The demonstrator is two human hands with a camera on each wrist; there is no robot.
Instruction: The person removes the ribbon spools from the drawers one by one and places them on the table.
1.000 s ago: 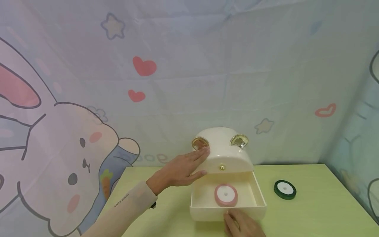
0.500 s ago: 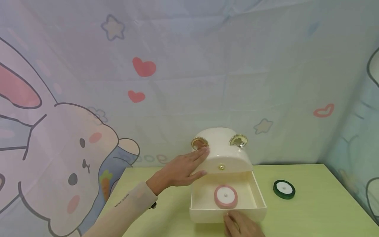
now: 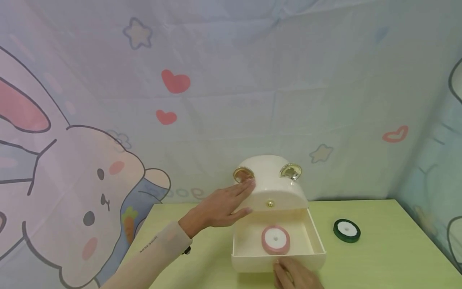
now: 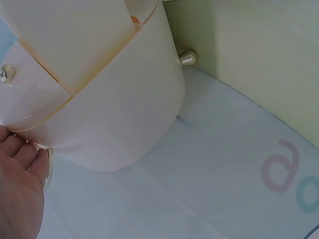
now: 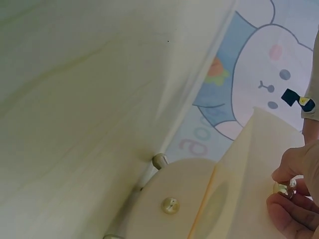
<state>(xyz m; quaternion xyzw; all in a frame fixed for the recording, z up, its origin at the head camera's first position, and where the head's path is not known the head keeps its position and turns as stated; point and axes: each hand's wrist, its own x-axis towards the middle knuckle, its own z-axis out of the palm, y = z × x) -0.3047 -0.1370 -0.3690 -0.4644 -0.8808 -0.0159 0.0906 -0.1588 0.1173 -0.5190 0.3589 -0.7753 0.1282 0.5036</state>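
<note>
A glossy white storage box [image 3: 268,172] with gold ear-shaped trims stands on the table, its lower drawer [image 3: 304,230] pulled out toward the person. Flat on the drawer floor lies a pink ribbon roll [image 3: 276,239] with a white centre. My left hand [image 3: 223,206] rests with extended fingers on the box's upper left, beside the left ear. At the drawer front, my right hand [image 3: 296,275] pinches a gold drawer knob [image 5: 285,189] between thumb and fingers; the right wrist view shows this grip plainly. Another gold knob [image 3: 270,204] sits on the upper section.
A green ribbon roll [image 3: 347,230] lies to the right of the box on the pale green table [image 3: 382,249]. Behind the table hangs a printed cloth backdrop [image 3: 223,100] with a rabbit, hearts and stars. Short gold feet [image 4: 188,58] support the box.
The drawer front and the right hand on its knob have come slightly nearer the person, the pink ribbon roll moving with them. The left hand stays in place on the box.
</note>
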